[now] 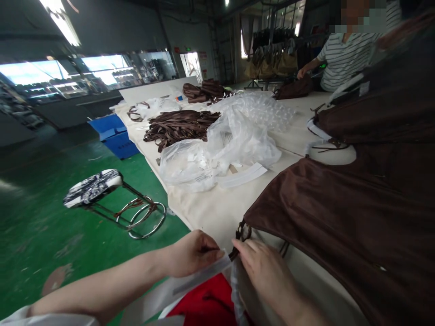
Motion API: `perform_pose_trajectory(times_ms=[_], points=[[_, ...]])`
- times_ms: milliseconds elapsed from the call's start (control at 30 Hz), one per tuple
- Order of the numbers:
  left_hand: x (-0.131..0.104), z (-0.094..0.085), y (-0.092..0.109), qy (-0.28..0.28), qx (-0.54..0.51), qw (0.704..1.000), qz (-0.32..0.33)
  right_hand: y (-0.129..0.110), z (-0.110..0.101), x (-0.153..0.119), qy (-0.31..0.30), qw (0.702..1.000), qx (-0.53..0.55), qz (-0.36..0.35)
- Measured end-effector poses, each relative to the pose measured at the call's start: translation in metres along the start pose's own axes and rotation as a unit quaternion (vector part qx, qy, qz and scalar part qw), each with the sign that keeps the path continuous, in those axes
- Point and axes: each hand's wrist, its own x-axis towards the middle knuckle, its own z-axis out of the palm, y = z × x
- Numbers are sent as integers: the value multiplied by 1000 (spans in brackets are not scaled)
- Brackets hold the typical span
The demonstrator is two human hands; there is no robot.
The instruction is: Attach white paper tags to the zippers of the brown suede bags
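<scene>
Paper strip [204, 275] pinched, long axis rising rightward.

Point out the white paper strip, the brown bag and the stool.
white paper strip [207, 274], head view, middle of the strip just past the left hand [193, 253].
brown bag [340, 217], head view, broad front panel of the fabric.
stool [91, 186], head view, patterned seat cushion.

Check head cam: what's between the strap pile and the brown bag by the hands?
Crumpled clear plastic bags and white paper strips lie between strap pile and brown bag; bare tabletop follows.
</scene>
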Motion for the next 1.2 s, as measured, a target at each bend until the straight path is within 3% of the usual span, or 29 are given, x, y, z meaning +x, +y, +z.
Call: perform_pose_trajectory(times_ms=[200, 367, 467, 667, 867, 1033, 1200], points=[[13, -3, -4, 108, 117, 986, 43, -5, -4, 22, -10, 998, -60, -33], [28, -25, 0, 143, 213, 966, 41, -7, -17, 47, 4, 998, -54, -30], [32, -27, 6, 154, 237, 959, 25, -1, -18, 47, 32, 999, -11, -3], [33, -10, 21, 148, 223, 963, -7, 19, -25, 35, 37, 998, 1, 54], [30, -13, 31, 128, 221, 966, -47, 15, -34, 36, 10, 999, -46, -10], [34, -11, 26, 128, 229, 964, -43, 16, -33, 32, 2, 999, -23, -25], [36, 3, 15, 79, 261, 962, -27, 25, -33, 32, -10, 999, 0, 35]])
